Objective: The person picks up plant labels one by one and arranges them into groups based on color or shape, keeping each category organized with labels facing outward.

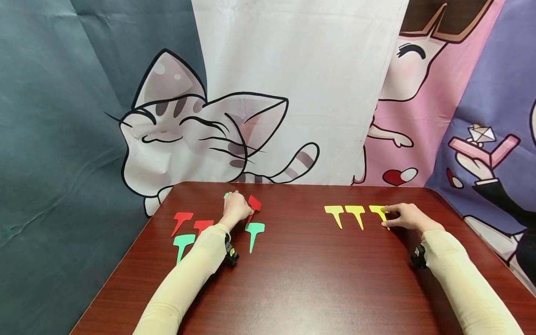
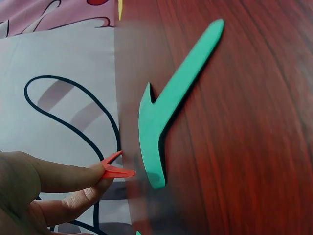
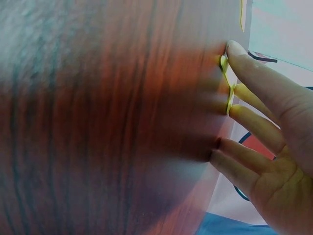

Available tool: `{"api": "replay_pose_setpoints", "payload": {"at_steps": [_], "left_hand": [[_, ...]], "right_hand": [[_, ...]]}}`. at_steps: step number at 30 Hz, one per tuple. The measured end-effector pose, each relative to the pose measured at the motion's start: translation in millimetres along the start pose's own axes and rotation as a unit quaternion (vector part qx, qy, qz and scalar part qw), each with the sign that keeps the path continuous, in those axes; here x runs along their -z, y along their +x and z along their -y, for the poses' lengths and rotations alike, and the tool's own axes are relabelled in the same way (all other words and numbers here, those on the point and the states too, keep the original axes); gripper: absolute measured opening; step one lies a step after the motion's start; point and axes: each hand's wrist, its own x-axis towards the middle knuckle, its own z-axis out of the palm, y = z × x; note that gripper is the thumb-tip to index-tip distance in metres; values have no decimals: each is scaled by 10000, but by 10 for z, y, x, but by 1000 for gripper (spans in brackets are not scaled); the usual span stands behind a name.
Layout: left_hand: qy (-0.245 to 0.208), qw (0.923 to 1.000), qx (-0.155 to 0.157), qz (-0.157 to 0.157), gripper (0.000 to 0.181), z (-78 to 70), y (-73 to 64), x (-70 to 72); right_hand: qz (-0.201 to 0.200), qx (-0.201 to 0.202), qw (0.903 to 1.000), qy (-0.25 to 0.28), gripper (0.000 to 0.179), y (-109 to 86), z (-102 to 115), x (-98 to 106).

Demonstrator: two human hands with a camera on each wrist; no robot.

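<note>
In the head view my left hand (image 1: 236, 207) pinches a red T-shaped plant label (image 1: 254, 203) between thumb and finger. The left wrist view shows this red label (image 2: 118, 173) edge-on at the fingertips. A green plant label (image 1: 255, 228) lies just nearer than that hand, and a bit of another green label (image 1: 226, 195) peeks out beyond it. Over on the right, my right hand (image 1: 407, 217) has thumb and fingers at opposite ends of a yellow plant label (image 1: 376, 209), close over the tabletop. Its edge (image 3: 225, 66) shows between thumb and fingertips in the right wrist view.
Two more yellow labels (image 1: 334, 211) (image 1: 355, 211) lie in a row left of my right hand. Two red labels (image 1: 183, 217) (image 1: 203, 225) and a green one (image 1: 184, 240) lie by my left forearm. A printed cloth (image 1: 301, 93) hangs behind the brown table (image 1: 318, 284).
</note>
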Motion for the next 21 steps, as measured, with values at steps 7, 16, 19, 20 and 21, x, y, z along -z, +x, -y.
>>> {"api": "replay_pose_setpoints", "payload": {"at_steps": [7,16,19,20,21], "left_hand": [[-8,9999,-95,72,33,-80,-22,-22],[-132,9998,-95,142,35,-180,-40,-114],[-65,9997,-96,197,35,-240,-53,-132],[-53,9997,-92,225,34,-263,-59,-140],[-53,9996,-95,249,34,-287,-67,-148]], "right_hand": [[65,-22,10000,-9,67,4,-1,6],[52,-41,10000,26,67,12,9,0],[56,-31,10000,12,67,13,11,3],[59,-26,10000,6,67,13,11,5],[64,-17,10000,3,66,13,12,9]]}}
